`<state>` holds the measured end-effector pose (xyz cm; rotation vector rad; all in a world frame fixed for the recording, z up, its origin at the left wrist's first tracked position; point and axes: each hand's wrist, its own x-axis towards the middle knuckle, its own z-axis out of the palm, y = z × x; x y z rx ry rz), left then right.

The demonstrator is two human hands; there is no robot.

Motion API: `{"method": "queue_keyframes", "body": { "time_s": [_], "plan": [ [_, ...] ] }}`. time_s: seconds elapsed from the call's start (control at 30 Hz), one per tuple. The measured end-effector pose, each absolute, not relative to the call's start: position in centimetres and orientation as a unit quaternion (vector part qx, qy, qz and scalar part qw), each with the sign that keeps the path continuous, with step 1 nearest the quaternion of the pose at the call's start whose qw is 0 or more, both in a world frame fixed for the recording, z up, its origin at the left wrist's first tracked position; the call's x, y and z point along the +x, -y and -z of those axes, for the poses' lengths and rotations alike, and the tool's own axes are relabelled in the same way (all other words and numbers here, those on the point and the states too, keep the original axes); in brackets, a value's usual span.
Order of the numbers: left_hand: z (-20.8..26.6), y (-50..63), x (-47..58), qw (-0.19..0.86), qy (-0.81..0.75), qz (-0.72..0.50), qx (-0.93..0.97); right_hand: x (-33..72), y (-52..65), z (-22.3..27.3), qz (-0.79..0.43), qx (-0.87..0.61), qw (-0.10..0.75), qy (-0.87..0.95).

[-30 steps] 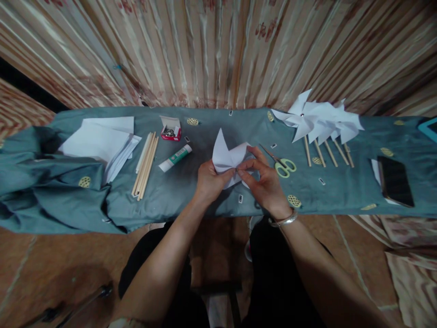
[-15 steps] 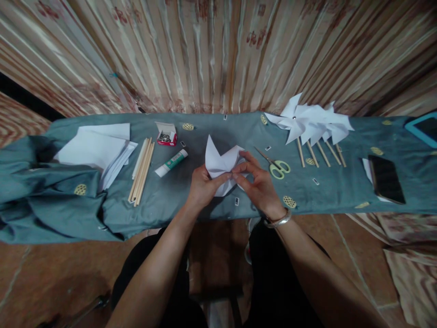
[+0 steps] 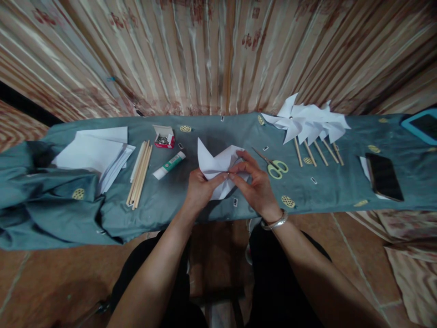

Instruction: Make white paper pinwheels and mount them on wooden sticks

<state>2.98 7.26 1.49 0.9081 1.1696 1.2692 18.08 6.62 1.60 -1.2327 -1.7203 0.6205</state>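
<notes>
A white paper pinwheel (image 3: 218, 164), its corners curled in to the middle, is held just above the cloth-covered table. On its left side my left hand (image 3: 202, 187) is closed, the thumb pressing near the centre. From the right my right hand (image 3: 254, 182) pinches at the same centre, fingertips close to the left thumb. A tiny glint shows between them, too small to name. Green-handled scissors (image 3: 276, 168) lie open just right of my right hand. A glue stick (image 3: 169, 165) rests to the left, by a small red box (image 3: 164, 137) of metal pieces.
Wooden sticks (image 3: 139, 175) and a stack of white paper (image 3: 92, 150) lie on the left. Several pinwheels (image 3: 314, 120) on sticks overlap at the back right. A phone (image 3: 384, 176) and a blue-edged device (image 3: 423, 126) sit far right. A curtain (image 3: 205, 59) hangs behind the table.
The pinwheel has shifted slightly left and tilted a little, its tall left point leaning outward. Both hands keep their hold near its centre. The whole view has drifted slightly.
</notes>
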Motion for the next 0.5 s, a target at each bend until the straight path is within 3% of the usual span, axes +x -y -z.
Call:
{"method": "queue_keyframes", "body": {
  "time_s": [0.33, 0.4, 0.5],
  "plan": [
    [-2.0, -7.5, 2.7, 0.595, -0.496, -0.56, 0.293, 19.2, -7.0, -2.6, -0.23, -0.541, 0.504, 0.633],
    [-1.9, -7.6, 2.5, 0.596, -0.498, -0.561, 0.284, 19.9, -7.4, -2.6, -0.291, -0.557, 0.506, 0.591],
    [-1.6, -7.5, 2.5, 0.606, -0.496, -0.554, 0.281, 20.4, -7.7, -2.6, -0.47, -0.559, 0.422, 0.537]
  ]
}}
